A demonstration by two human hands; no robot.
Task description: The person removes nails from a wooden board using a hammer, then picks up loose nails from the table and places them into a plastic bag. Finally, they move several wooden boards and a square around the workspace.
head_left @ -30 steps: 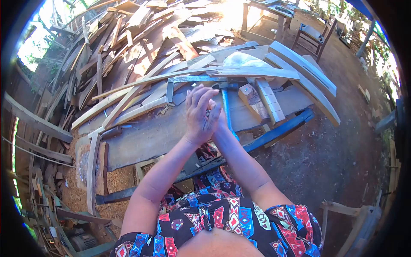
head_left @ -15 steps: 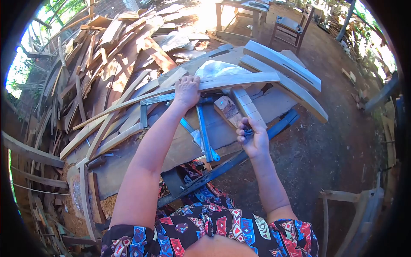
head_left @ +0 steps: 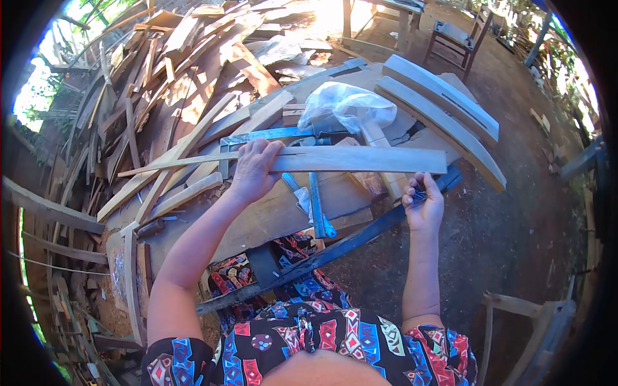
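My left hand (head_left: 253,168) grips a long pale wooden slat (head_left: 367,159) near its middle, with the broad face turned up. A narrow slit runs along the slat beside my fingers. Close below the slat's right end, my right hand (head_left: 423,204) is curled around several thin dark nails (head_left: 418,195). Under the slat on the worktable (head_left: 257,222) lie a hammer with a blue handle (head_left: 316,209), a metal square (head_left: 273,134) and a wooden block (head_left: 368,183). A crumpled clear plastic bag (head_left: 351,106) sits just behind the slat.
Two thick wooden beams (head_left: 444,96) lie at the table's right side, the rear one with a long slot. A large heap of scrap wood (head_left: 187,83) rises at the left. A chair (head_left: 457,38) stands at the back right. A dark rail (head_left: 347,241) runs along the near edge.
My left hand has drawn the slat nearer and turned its broad face up, uncovering the plastic bag. My right hand has moved right and up to the slat's end, still holding the nails.
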